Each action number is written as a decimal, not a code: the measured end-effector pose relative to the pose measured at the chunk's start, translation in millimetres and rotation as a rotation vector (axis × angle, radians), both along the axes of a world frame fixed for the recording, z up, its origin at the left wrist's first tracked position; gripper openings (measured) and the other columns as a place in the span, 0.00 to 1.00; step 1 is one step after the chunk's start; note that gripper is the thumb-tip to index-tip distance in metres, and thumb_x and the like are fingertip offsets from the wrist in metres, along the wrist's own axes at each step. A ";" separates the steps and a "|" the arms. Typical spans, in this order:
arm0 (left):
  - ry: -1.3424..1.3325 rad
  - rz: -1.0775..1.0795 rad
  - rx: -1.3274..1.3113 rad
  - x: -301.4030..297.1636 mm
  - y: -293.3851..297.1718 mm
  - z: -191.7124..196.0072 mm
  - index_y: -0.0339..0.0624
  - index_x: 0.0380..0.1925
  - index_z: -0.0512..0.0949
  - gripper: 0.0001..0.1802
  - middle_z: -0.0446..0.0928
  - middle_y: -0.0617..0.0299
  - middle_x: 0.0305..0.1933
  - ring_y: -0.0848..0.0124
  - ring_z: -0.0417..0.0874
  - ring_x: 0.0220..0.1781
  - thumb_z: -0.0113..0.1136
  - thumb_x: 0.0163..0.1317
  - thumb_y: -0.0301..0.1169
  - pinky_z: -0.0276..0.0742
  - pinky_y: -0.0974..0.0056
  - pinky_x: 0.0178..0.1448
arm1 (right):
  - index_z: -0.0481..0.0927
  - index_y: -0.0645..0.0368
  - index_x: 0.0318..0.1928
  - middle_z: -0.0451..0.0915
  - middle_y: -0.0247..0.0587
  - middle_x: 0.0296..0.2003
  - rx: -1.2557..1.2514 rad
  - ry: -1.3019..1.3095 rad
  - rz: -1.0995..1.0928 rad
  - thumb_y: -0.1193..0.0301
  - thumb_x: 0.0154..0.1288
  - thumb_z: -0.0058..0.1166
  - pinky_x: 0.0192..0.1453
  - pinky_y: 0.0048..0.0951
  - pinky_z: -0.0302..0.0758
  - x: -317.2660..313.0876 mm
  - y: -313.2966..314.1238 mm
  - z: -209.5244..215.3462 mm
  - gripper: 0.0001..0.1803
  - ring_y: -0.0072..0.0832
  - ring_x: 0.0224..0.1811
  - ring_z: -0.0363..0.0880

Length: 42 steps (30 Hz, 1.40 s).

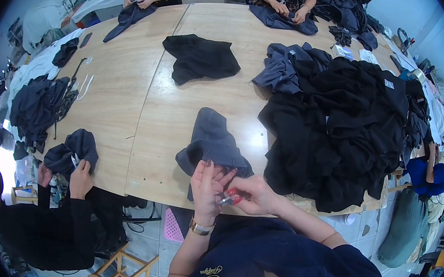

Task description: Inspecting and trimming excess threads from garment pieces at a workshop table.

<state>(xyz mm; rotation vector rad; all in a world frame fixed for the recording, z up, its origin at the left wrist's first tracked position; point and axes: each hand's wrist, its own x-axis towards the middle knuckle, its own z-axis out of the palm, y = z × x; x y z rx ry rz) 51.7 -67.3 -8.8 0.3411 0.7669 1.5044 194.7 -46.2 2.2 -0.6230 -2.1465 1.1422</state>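
Head view: left hand (207, 186) open against grey garment (212, 142); right hand's (255, 194) grip holds red snips (230, 196) just below it.

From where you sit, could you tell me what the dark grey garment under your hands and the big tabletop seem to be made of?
The dark grey garment looks like soft matte cloth, perhaps knit: it folds and slumps loosely. The big tabletop looks like pale wood or wood-look laminate with a smooth, slightly shiny finish: faint grain and a seam between panels show.

A wooden table (136, 93) is covered with a large black garment pile (341, 137), a grey folded garment (211, 139), and a black garment (200, 57).
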 end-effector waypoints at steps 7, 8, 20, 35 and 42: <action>-0.158 0.005 0.050 6.1 -4.3 -3.7 0.40 0.41 0.69 0.22 0.75 0.59 0.39 0.72 0.77 0.39 0.33 0.70 0.47 0.74 0.65 0.46 | 0.78 0.58 0.41 0.79 0.36 0.21 0.433 0.058 -0.457 0.77 0.40 0.59 0.23 0.27 0.70 -15.9 19.8 -13.8 0.21 0.31 0.20 0.78; -0.210 -0.029 0.080 4.9 -5.3 -9.9 0.40 0.42 0.69 0.25 0.75 0.59 0.39 0.72 0.77 0.39 0.31 0.70 0.50 0.74 0.64 0.47 | 0.78 0.58 0.41 0.79 0.36 0.21 0.435 0.060 -0.457 0.77 0.40 0.59 0.23 0.27 0.70 -15.7 18.7 -14.8 0.21 0.31 0.20 0.78; -0.081 0.014 0.014 0.8 4.7 2.8 0.40 0.41 0.70 0.08 0.75 0.59 0.42 0.69 0.76 0.46 0.50 0.65 0.30 0.75 0.55 0.53 | 0.78 0.61 0.33 0.74 0.36 0.17 0.389 0.332 -0.253 0.79 0.44 0.62 0.17 0.22 0.64 -1.9 -8.1 -22.5 0.12 0.24 0.13 0.70; -0.033 0.111 -0.013 3.4 2.7 0.4 0.46 0.46 0.68 0.09 0.75 0.61 0.46 0.73 0.77 0.46 0.47 0.67 0.31 0.78 0.65 0.45 | 0.73 0.63 0.35 0.76 0.38 0.20 -0.162 0.117 -0.322 0.82 0.50 0.54 0.24 0.20 0.72 -11.3 -16.6 -5.4 0.10 0.21 0.20 0.77; -0.123 -0.001 -0.054 -4.2 9.8 -15.6 0.45 0.50 0.68 0.13 0.74 0.61 0.46 0.71 0.76 0.47 0.49 0.66 0.32 0.76 0.65 0.47 | 0.75 0.60 0.31 0.72 0.37 0.15 0.124 0.142 0.059 0.75 0.45 0.61 0.20 0.25 0.69 -6.6 -21.4 -3.2 0.11 0.33 0.16 0.74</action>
